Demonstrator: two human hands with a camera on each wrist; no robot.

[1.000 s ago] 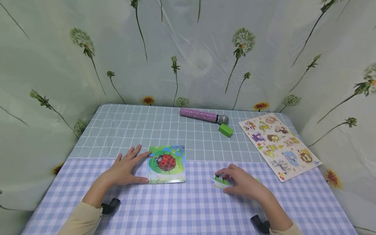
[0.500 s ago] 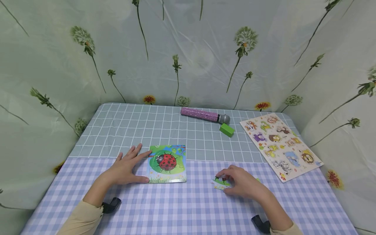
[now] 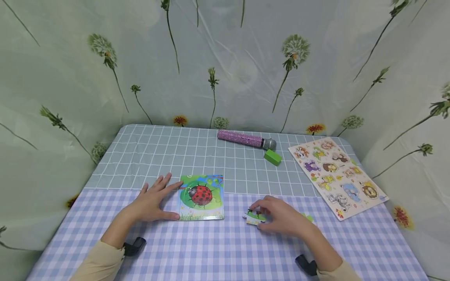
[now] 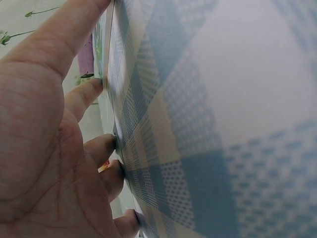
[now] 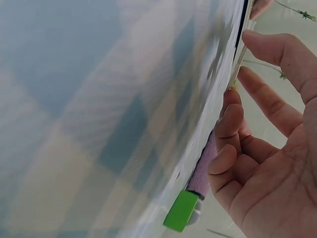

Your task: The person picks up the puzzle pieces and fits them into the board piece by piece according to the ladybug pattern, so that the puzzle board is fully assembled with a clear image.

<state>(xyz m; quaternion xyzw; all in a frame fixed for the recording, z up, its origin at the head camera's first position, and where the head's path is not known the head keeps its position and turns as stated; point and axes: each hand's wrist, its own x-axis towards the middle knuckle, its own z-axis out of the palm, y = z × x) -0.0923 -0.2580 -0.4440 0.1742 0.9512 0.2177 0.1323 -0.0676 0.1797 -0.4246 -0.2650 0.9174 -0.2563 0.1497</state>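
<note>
A square ladybird jigsaw puzzle (image 3: pixel 201 214) lies on the checked cloth left of the middle. My left hand (image 3: pixel 149 203) is spread flat at its left side, with forefinger and thumb touching the edge. To the right, my right hand (image 3: pixel 283 216) pinches a jigsaw piece (image 3: pixel 254 217) with green grass and dark insect legs between thumb and fingers. The right wrist view shows the thumb and forefinger at a thin board-like edge, the other fingers curled. Behind the right hand a light green piece (image 3: pixel 308 217) shows, mostly hidden.
A pink glittery microphone (image 3: pixel 242 138) lies at the back, a green block (image 3: pixel 272 157) beside its head. An animal picture board (image 3: pixel 325 187) lies at the right. Flowered fabric (image 3: pixel 242 70) hangs behind the table's far edge.
My right hand has slid left with the jigsaw piece, toward the ladybird puzzle, showing more of the green piece behind it. The left hand stays at the puzzle's edge.
</note>
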